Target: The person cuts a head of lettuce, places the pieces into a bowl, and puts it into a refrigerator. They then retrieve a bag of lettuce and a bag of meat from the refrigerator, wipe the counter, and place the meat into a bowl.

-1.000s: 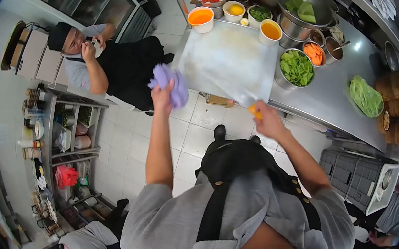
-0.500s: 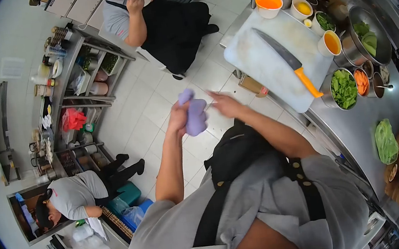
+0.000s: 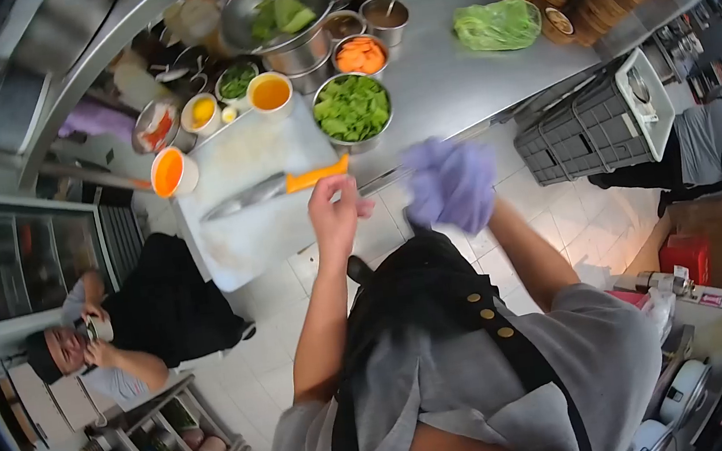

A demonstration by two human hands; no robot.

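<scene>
Head view only.

- Briefly, the change: the purple cloth [image 3: 448,182] was held in the left hand [image 3: 336,213] a second ago, with the right hand [image 3: 477,212] on the knife [image 3: 272,187]. Half a second ago the two hands were brought together at the cloth. Now the cloth was seen in the right hand, so a hand-to-hand pass is inferred.
- The knife was released: it lay flat on the white cutting board [image 3: 242,239] with its orange handle pointing toward the person, touched by neither hand.
- The view was also swung round. The steel counter [image 3: 451,81] was now at the top of the frame and the co-worker [image 3: 128,328] at lower left.
- Work state, as judged: cutting was paused and the cloth was the active item.

Hand pose:
- Left: raised in front of the torso, forearm upright, over the floor just short of the board's near edge and below the knife handle. The fingers were loosely curled and half open. Nothing was held.
- Right: raised to about the same height, beside the left but apart from it. The cloth was bunched around the fingers and motion-blurred. The grip was closed on the cloth; finger detail could not be made out.

Surroundings: a bowl of greens [image 3: 352,108] and a bowl of carrots [image 3: 358,55] stood behind the board, and a grey crate [image 3: 586,133] was under the counter at right.
</scene>
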